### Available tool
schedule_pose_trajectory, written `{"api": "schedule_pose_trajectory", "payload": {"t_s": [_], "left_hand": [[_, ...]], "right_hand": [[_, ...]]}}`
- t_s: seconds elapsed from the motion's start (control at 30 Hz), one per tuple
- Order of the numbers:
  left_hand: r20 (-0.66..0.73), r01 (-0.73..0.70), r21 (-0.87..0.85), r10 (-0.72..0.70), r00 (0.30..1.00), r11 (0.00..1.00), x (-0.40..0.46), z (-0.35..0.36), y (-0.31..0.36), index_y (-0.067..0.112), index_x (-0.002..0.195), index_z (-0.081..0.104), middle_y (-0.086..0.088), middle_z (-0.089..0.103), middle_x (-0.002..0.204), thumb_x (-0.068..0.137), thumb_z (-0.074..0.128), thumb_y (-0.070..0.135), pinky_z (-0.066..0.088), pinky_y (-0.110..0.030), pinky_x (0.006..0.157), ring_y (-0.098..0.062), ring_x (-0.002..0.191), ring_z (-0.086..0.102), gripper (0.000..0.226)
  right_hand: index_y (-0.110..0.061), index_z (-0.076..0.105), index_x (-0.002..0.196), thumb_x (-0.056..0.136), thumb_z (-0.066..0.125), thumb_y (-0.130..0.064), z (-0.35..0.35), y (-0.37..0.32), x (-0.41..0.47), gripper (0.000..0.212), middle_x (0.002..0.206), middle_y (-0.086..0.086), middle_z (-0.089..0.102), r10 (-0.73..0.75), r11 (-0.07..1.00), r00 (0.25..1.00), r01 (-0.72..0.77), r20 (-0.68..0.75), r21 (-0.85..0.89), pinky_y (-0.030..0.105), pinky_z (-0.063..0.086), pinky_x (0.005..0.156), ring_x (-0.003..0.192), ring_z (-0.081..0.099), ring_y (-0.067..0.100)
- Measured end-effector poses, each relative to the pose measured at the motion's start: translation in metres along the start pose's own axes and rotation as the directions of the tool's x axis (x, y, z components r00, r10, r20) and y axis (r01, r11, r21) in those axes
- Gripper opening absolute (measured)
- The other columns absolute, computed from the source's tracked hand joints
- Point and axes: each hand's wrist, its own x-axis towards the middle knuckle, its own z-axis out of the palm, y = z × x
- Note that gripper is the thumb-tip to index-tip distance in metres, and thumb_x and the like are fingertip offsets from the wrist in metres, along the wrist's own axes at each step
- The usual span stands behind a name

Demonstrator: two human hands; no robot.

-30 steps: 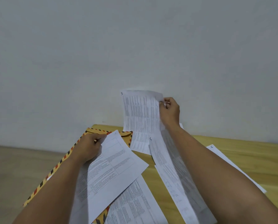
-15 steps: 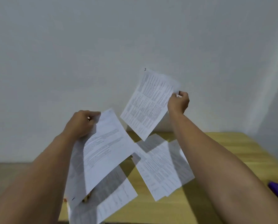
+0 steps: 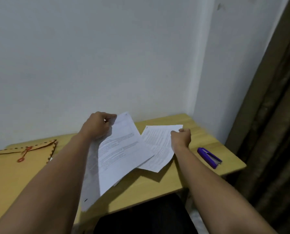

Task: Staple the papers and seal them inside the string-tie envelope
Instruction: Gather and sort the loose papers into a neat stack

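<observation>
Papers are not yet in one pile: the left hand pinches the top corner of a few sheets and holds them slanted above the worktop, lower edges hanging toward the person, while the right hand pinches the edge of another sheet lying low over the worktop just to the right, its left side tucked under the held ones. Holding both lots by their edges looks like a way to bring them together and square them before stapling. At least one more sheet seems to sit beneath the left-hand bundle, though how many I cannot tell. A purple stapler lies near the right hand, close to the worktop's right edge, within easy reach for the next step. An envelope lies flat at the far left, well apart from the papers, flap closed with its red string across it, so it must be opened before anything goes in
</observation>
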Motion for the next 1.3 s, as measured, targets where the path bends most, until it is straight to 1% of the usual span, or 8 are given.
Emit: {"api": "schedule_pose_trajectory", "payload": {"t_s": [0.1,0.27,0.47,0.57,0.7,0.97,1.13,1.3], "left_hand": [[0.052,-0.001,-0.025,0.002,0.999,1.000,0.014,0.033,0.011,0.014,0.092,0.071,-0.003,0.072,0.089,0.076,0.044,0.036,0.055,-0.043,0.089,-0.028,0.092,0.065,0.038],[0.134,-0.013,0.008,0.012,0.991,1.000,0.035,0.077,0.002,0.016,0.081,0.064,0.011,0.056,0.081,0.079,0.045,0.030,0.055,-0.043,0.086,-0.014,0.079,0.048,0.024],[0.171,0.056,-0.056,-0.045,0.984,0.997,0.053,0.107,-0.022,0.017,0.075,0.053,-0.001,0.056,0.065,0.086,0.049,0.019,0.043,-0.031,0.072,-0.012,0.068,0.044,0.012],[0.153,0.083,-0.112,-0.065,0.986,0.990,0.063,0.110,-0.031,0.017,0.082,0.070,0.000,0.063,0.058,0.093,0.052,0.019,0.050,-0.033,0.071,-0.015,0.061,0.050,0.021],[0.140,0.085,-0.126,-0.067,0.988,0.988,0.074,0.113,-0.038,0.004,0.084,0.064,-0.018,0.062,0.063,0.097,0.052,0.019,0.056,-0.042,0.077,-0.013,0.057,0.045,0.023],[0.128,0.076,-0.175,-0.054,0.990,0.982,0.085,0.107,-0.038,0.014,0.090,0.073,-0.015,0.066,0.062,0.100,0.054,0.021,0.056,-0.039,0.077,-0.011,0.054,0.052,0.023],[0.110,0.059,-0.240,-0.033,0.993,0.969,0.076,0.100,-0.027,0.026,0.110,0.076,-0.003,0.070,0.058,0.101,0.058,0.026,0.051,-0.028,0.075,-0.004,0.054,0.060,0.020],[0.070,0.017,-0.248,0.001,0.998,0.969,0.063,0.082,-0.006,0.027,0.112,0.077,-0.002,0.077,0.075,0.100,0.060,0.026,0.049,-0.018,0.072,-0.005,0.069,0.067,0.020]], "right_hand": [[-0.018,0.040,0.124,0.088,0.067,-0.012,-0.021,0.006,0.015,0.045,0.112,0.005,0.058,-0.052,0.960,0.999,0.046,-0.013,-0.275,0.041,0.050,0.081,0.099,0.060,0.033],[-0.013,0.029,0.140,0.086,0.075,-0.021,-0.022,-0.005,0.039,0.071,0.138,0.015,0.037,-0.144,0.558,0.987,0.143,0.075,-0.817,0.049,0.045,0.092,0.126,0.044,0.035],[-0.017,0.044,0.138,0.086,0.071,-0.022,0.021,-0.015,0.065,0.059,0.138,0.011,0.045,-0.094,0.392,0.909,0.409,0.407,-0.824,0.051,0.045,0.102,0.128,0.046,0.034],[-0.023,0.051,0.136,0.082,0.075,-0.037,0.037,-0.014,0.078,0.060,0.137,0.006,0.049,-0.009,0.318,0.833,0.526,0.553,-0.789,0.049,0.041,0.104,0.129,0.047,0.031],[-0.023,0.056,0.132,0.077,0.083,-0.054,0.044,-0.029,0.092,0.068,0.130,0.000,0.060,0.040,0.293,0.815,0.544,0.579,-0.786,0.048,0.035,0.106,0.114,0.052,0.028],[-0.019,0.066,0.108,0.060,0.092,-0.066,0.043,-0.032,0.108,0.072,0.105,-0.004,0.072,0.153,0.304,0.825,0.484,0.544,-0.820,0.045,0.039,0.099,0.105,0.065,0.024],[-0.013,0.074,0.112,0.075,0.091,-0.038,0.026,-0.028,0.111,0.049,0.103,0.002,0.075,0.074,0.430,0.827,0.478,0.557,-0.766,0.044,0.060,0.093,0.097,0.072,0.024],[-0.011,0.072,0.121,0.092,0.072,-0.008,-0.005,-0.043,0.103,0.029,0.114,0.006,0.074,-0.127,0.580,0.806,0.533,0.579,-0.615,0.039,0.058,0.090,0.103,0.069,0.027]]}}
